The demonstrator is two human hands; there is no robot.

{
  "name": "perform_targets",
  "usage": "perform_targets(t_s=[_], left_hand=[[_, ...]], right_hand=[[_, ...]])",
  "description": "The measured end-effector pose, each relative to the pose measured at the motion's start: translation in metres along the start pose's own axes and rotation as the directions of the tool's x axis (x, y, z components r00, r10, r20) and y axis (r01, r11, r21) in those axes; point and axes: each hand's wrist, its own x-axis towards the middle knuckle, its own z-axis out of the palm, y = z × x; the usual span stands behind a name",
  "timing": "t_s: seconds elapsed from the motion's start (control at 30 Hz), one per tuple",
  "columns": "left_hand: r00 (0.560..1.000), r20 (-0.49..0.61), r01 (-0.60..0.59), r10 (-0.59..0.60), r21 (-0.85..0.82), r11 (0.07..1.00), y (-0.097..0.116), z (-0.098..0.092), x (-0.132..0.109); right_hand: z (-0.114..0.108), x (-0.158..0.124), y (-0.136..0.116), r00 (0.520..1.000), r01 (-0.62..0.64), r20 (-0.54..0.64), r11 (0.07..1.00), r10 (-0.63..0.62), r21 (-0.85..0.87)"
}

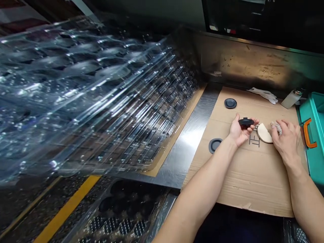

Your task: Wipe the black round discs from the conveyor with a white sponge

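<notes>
My left hand holds a small black oval cap with a tab on its top edge, above the cardboard sheet. My right hand has its fingers curled round a crumpled white cloth. Between the two hands lies a cream round pad with a piece cut out of its edge. One dark oval part rests on the cardboard beyond my left hand. Another dark oval part is left of my left wrist, partly covered by the forearm.
Clear plastic moulded trays are piled high at the left. A teal toolbox with an orange handle stands at the right edge. Behind lie white gloves and a bottle. Black parts fill a tray below the table edge.
</notes>
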Motion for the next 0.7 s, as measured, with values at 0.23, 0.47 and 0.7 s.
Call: perform_targets(t_s=[0.23, 0.47, 0.7], left_hand=[[0.976, 0.002, -0.208, 0.219, 0.325, 0.923, -0.011, -0.01, 0.016], [0.957, 0.219, -0.29, 0.191, 0.657, 0.696, -0.056, -0.021, 0.027], [0.964, 0.235, -0.24, 0.127, 0.553, 0.798, -0.057, -0.019, 0.026]], right_hand=[[0.003, 0.006, 0.018, 0.996, -0.018, 0.093, 0.999, 0.013, 0.048], [-0.015, 0.042, 0.019, 0.979, -0.16, -0.092, 0.965, 0.182, 0.207], [-0.045, 0.156, 0.053, 0.958, -0.277, 0.038, 0.952, 0.284, -0.132]])
